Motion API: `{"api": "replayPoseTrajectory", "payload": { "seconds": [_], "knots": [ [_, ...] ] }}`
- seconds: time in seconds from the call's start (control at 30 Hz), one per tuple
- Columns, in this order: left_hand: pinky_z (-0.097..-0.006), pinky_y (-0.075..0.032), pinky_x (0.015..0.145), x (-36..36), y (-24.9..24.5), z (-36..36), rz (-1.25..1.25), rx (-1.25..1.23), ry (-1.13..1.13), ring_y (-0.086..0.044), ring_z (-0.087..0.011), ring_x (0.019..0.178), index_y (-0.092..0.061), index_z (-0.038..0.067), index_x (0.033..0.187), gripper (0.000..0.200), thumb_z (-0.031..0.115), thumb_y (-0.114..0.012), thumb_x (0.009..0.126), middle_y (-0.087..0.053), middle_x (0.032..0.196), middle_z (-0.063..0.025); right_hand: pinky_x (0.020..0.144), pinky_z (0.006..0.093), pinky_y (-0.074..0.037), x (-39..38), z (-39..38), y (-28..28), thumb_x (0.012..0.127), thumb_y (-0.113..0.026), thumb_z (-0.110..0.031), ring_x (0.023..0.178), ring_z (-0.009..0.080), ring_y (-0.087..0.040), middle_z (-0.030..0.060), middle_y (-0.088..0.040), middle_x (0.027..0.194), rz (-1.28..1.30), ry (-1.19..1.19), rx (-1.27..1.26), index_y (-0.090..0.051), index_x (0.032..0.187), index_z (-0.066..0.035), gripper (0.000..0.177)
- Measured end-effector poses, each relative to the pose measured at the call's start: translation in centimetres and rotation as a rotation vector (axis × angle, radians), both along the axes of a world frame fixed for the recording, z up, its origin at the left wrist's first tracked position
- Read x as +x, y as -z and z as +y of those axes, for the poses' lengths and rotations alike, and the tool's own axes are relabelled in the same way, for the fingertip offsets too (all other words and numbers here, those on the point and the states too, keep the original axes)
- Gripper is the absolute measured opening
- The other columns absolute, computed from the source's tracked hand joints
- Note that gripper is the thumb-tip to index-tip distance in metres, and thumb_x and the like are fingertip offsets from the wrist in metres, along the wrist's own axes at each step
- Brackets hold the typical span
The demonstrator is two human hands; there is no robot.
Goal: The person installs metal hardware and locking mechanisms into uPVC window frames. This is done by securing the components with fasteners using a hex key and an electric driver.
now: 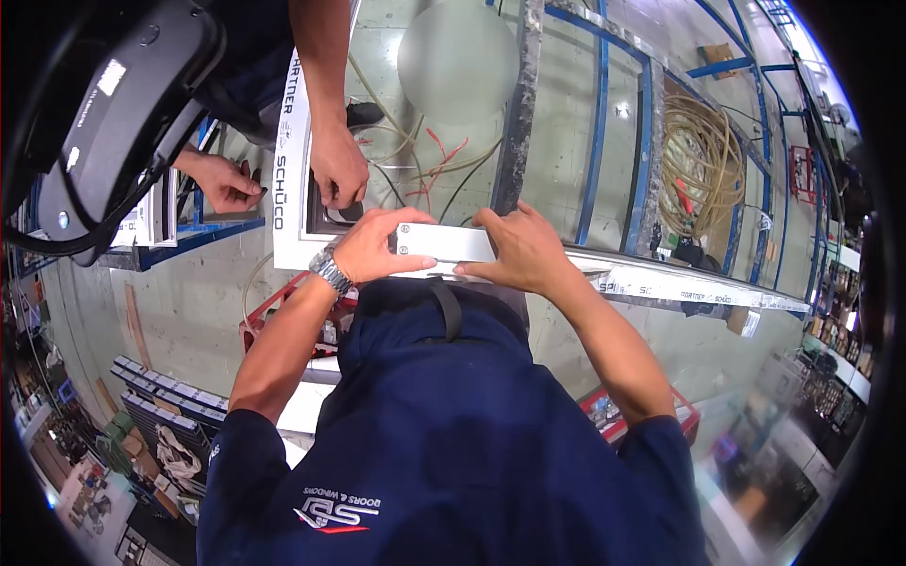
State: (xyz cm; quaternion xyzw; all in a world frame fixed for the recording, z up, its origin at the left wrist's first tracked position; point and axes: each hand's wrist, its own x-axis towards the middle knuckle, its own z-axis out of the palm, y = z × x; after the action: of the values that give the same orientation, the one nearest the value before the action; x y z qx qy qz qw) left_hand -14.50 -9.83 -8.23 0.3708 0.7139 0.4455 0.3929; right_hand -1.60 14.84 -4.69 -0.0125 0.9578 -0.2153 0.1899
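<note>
My left hand (376, 247), with a metal-band watch (330, 271) on its wrist, grips the left end of a white rectangular piece (453, 242). Two round screw-like spots show at that end. The fingers and thumb of my right hand (519, 249) close around its other end. The piece lies level in front of my waist, over the near side of a white profile frame (293, 247). Whether it touches the frame is hidden by my hands.
Another person's hand (340, 168) hangs over the frame corner, the other hand (224, 182) farther left. Blue metal racks (593, 141) support the frame. A coiled hose (698, 170), red-tipped cables (439, 151) and a red tool tray (684, 415) are around.
</note>
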Motion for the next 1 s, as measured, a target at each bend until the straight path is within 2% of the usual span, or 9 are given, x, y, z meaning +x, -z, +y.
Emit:
{"api": "replayPoseTrajectory", "payload": {
  "seconds": [0.13, 0.2, 0.3, 0.53, 0.63, 0.73, 0.87, 0.93, 1.0],
  "knots": [
    [-0.0318, -0.056, 0.077, -1.1, 0.4, 0.8, 0.001, 0.019, 0.081, -0.074, -0.0198, 0.085, -0.071, 0.003, 0.117, 0.051, 0.029, -0.088, 0.077, -0.076, 0.095, -0.0123, 0.071, 0.049, -0.053, -0.2, 0.2, 0.0, 0.079, -0.073, -0.073, 0.082, 0.038, -0.071, 0.0154, -0.071, 0.08, -0.055, -0.015, -0.006, -0.068, 0.108, -0.008, 0.071],
    [-0.0372, -0.057, 0.079, -1.0, -0.8, 0.8, 0.012, -0.081, 0.069, -0.075, -0.0288, 0.084, -0.072, 0.006, 0.114, 0.051, 0.037, -0.088, 0.077, -0.077, 0.091, -0.0144, 0.067, 0.0517, -0.053, -0.4, 0.4, -0.3, 0.081, -0.071, -0.074, 0.078, 0.0404, -0.071, 0.0177, -0.071, 0.081, -0.049, -0.035, -0.061, -0.066, 0.098, -0.006, 0.07],
    [-0.0382, -0.057, 0.08, -0.5, 0.3, 0.6, 0.048, 0.037, 0.023, -0.075, -0.0298, 0.086, -0.071, 0.006, 0.114, 0.051, 0.038, -0.087, 0.078, -0.077, 0.092, -0.0147, 0.069, 0.0515, -0.053, -0.3, 0.6, 0.4, 0.08, -0.072, -0.074, 0.078, 0.0406, -0.071, 0.0166, -0.072, 0.081, 0.03, -0.011, -0.031, -0.068, 0.102, -0.008, 0.069],
    [-0.0365, -0.057, 0.08, -0.9, 0.8, 0.5, 0.023, 0.008, 0.066, -0.076, -0.0264, 0.087, -0.071, 0.005, 0.116, 0.051, 0.036, -0.088, 0.079, -0.077, 0.093, -0.0154, 0.074, 0.0502, -0.055, -1.1, 0.7, -0.3, 0.073, -0.078, -0.074, 0.083, 0.04, -0.073, 0.0169, -0.075, 0.086, -0.143, -0.003, -0.061, -0.071, 0.107, -0.008, 0.074],
    [-0.0347, -0.056, 0.082, -0.6, 1.0, 0.3, -0.009, 0.037, 0.042, -0.075, -0.0246, 0.089, -0.071, 0.004, 0.117, 0.053, 0.036, -0.088, 0.078, -0.077, 0.094, -0.0148, 0.082, 0.0461, -0.056, -1.0, 1.2, -0.6, 0.067, -0.084, -0.069, 0.094, 0.0386, -0.073, 0.0182, -0.077, 0.098, -0.226, 0.078, -0.168, -0.073, 0.119, -0.005, 0.083],
    [-0.0347, -0.056, 0.082, -0.3, 1.3, 0.1, -0.002, 0.035, 0.011, -0.075, -0.0243, 0.089, -0.07, 0.004, 0.119, 0.056, 0.036, -0.089, 0.078, -0.077, 0.095, -0.014, 0.087, 0.0432, -0.056, -1.4, 2.9, 0.0, 0.061, -0.087, -0.067, 0.099, 0.0371, -0.073, 0.0208, -0.077, 0.1, -0.394, 0.128, -0.323, -0.073, 0.123, 0.0, 0.092],
    [-0.0345, -0.056, 0.082, -0.6, 1.2, 0.3, -0.005, -0.018, 0.018, -0.074, -0.023, 0.088, -0.072, 0.002, 0.117, 0.056, 0.037, -0.09, 0.076, -0.077, 0.094, -0.0135, 0.086, 0.0432, -0.056, -2.5, 3.0, -0.5, 0.06, -0.088, -0.065, 0.096, 0.0345, -0.074, 0.02, -0.077, 0.098, -0.545, 0.116, -0.343, -0.073, 0.121, 0.003, 0.093],
    [-0.0341, -0.056, 0.082, -0.9, 1.0, 0.5, 0.001, -0.103, 0.053, -0.074, -0.0224, 0.087, -0.073, 0.001, 0.115, 0.056, 0.037, -0.09, 0.075, -0.077, 0.095, -0.0135, 0.084, 0.0427, -0.056, -2.5, 2.8, -0.4, 0.061, -0.087, -0.064, 0.094, 0.0328, -0.074, 0.0196, -0.076, 0.096, -0.522, 0.1, -0.328, -0.074, 0.118, 0.003, 0.089],
    [-0.0341, -0.056, 0.081, -0.4, 1.2, 0.3, 0.008, -0.025, 0.01, -0.073, -0.0223, 0.086, -0.073, 0.001, 0.113, 0.057, 0.039, -0.09, 0.075, -0.076, 0.094, -0.0144, 0.082, 0.0421, -0.056, -2.3, 2.9, -0.3, 0.063, -0.086, -0.062, 0.092, 0.0319, -0.074, 0.0193, -0.076, 0.094, -0.468, 0.088, -0.299, -0.075, 0.116, 0.002, 0.084]
  ]
}}
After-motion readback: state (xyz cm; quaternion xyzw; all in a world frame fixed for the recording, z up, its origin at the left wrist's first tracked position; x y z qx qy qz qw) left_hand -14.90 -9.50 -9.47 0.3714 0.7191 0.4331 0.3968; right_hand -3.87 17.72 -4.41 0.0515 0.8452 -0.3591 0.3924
